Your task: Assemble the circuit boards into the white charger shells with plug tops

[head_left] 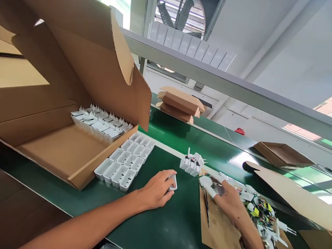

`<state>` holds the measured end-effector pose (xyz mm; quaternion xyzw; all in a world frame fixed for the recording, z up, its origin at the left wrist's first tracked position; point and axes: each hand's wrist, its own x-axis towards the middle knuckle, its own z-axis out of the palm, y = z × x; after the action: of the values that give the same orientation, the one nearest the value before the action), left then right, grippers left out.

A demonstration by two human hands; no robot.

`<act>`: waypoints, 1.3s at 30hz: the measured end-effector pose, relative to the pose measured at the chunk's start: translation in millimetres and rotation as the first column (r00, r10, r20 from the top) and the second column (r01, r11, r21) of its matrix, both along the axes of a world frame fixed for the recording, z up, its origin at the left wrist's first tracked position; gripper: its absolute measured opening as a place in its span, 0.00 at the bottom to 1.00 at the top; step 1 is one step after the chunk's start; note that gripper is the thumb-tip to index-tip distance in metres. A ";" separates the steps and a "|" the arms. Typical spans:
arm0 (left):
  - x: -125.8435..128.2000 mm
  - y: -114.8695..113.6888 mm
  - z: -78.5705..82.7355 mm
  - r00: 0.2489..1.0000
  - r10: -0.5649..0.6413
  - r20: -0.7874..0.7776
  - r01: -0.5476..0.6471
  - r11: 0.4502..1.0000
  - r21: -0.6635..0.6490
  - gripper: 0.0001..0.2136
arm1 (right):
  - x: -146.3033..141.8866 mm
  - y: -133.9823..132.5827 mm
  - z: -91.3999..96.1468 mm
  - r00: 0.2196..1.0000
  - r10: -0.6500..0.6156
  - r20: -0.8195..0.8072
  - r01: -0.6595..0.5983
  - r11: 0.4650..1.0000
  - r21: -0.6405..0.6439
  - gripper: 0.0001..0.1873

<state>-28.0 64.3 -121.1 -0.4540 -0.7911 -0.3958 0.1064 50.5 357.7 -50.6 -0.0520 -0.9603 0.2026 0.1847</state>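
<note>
My left hand (158,190) is closed around a small white plastic case (174,183) standing on the dark green table; the fingers hide much of it. My right hand (227,197) has white coverings on its thumb and a finger and hangs over a brown board (220,228). Motion blurs those fingertips, so I cannot tell whether anything is between them. Beneath that hand, black tweezers (206,207) lie on the board. Ahead of both hands sits a small group of white cases (191,165) with wired parts in them. Rows of open white cases (127,159) stand to the left.
A large open cardboard box (64,148) at left holds rows of white plug-like units (101,121). At right lies a pile of wired parts (261,207). Beyond runs a green conveyor belt (171,128) with folded cardboard (181,102) and a shallow carton (284,154) behind it.
</note>
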 end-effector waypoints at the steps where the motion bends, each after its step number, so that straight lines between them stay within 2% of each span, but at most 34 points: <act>1: 0.1 0.4 -0.1 1.000 0.013 0.012 -0.013 1.000 -0.006 0.09 | -0.2 -14.6 -6.4 0.997 0.080 0.007 -0.080 0.997 0.011 0.17; 3: -0.3 0.5 -0.6 0.999 0.028 0.035 -0.028 1.000 -0.005 0.11 | -3.0 -42.8 -19.6 0.969 0.247 -0.010 -0.244 0.962 0.126 0.19; 5: -1.6 0.0 -1.6 0.998 0.036 0.059 -0.038 0.999 0.025 0.15 | -6.2 -63.5 -29.3 0.933 0.359 0.004 -0.349 0.904 0.245 0.20; 7: -3.2 -0.6 -2.5 0.996 0.050 0.073 -0.054 0.997 0.056 0.19 | -6.5 -72.8 -33.3 0.906 0.418 0.071 -0.421 0.867 0.267 0.21; 9: -4.5 -1.1 -2.4 0.994 0.070 0.086 -0.075 0.995 0.065 0.24 | -3.6 -71.4 -33.8 0.887 0.446 0.117 -0.461 0.860 0.218 0.25; 12: -5.3 -1.1 -0.1 0.990 0.079 0.115 -0.085 0.995 0.045 0.27 | 2.7 -60.6 -37.3 0.903 0.416 0.106 -0.428 0.890 0.155 0.33; 15: -4.9 -0.7 2.6 0.985 0.058 0.162 -0.063 0.998 0.025 0.29 | 5.9 -55.9 -52.2 0.923 0.372 0.099 -0.381 0.919 0.102 0.36; 18: -4.2 -0.4 4.0 0.980 0.028 0.199 -0.032 0.999 0.016 0.31 | 4.1 -62.7 -72.1 0.933 0.360 0.022 -0.361 0.929 0.076 0.33; 21: -5.0 -0.5 4.5 0.975 -0.008 0.221 0.005 1.000 0.011 0.32 | -0.5 -71.1 -82.6 0.936 0.344 -0.072 -0.343 0.939 0.027 0.28; 25: -8.6 -0.7 3.7 0.967 -0.024 0.252 0.026 1.000 -0.005 0.34 | -3.7 -72.5 -75.3 0.930 0.327 -0.166 -0.337 0.941 -0.035 0.29; 29: -12.2 -0.6 -2.9 0.949 0.064 0.308 -0.044 0.996 -0.072 0.38 | 0.0 -71.0 -53.1 0.915 0.273 -0.298 -0.305 0.950 -0.066 0.27; 31: -13.4 -0.4 -7.7 0.942 0.099 0.319 -0.073 0.993 -0.093 0.38 | 3.4 -73.1 -41.6 0.890 0.302 -0.342 -0.358 0.927 -0.114 0.27; 33: -14.4 0.1 -11.3 0.949 0.076 0.306 -0.058 0.996 -0.066 0.37 | 6.6 -77.3 -33.6 0.854 0.372 -0.363 -0.444 0.886 -0.136 0.27; 35: -14.7 1.1 -12.4 0.966 0.015 0.259 -0.015 1.000 -0.003 0.36 | 9.1 -82.4 -30.4 0.828 0.417 -0.374 -0.481 0.872 -0.094 0.29; 39: -13.8 3.5 -8.1 0.992 -0.038 0.123 0.029 0.997 0.073 0.35 | 12.1 -89.1 -33.9 0.822 0.420 -0.386 -0.423 0.902 0.081 0.36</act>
<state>-41.9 67.9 -129.2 -0.4378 -0.7739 -0.4528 0.0663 62.6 268.6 -84.5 0.2023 -0.8900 0.2487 0.3244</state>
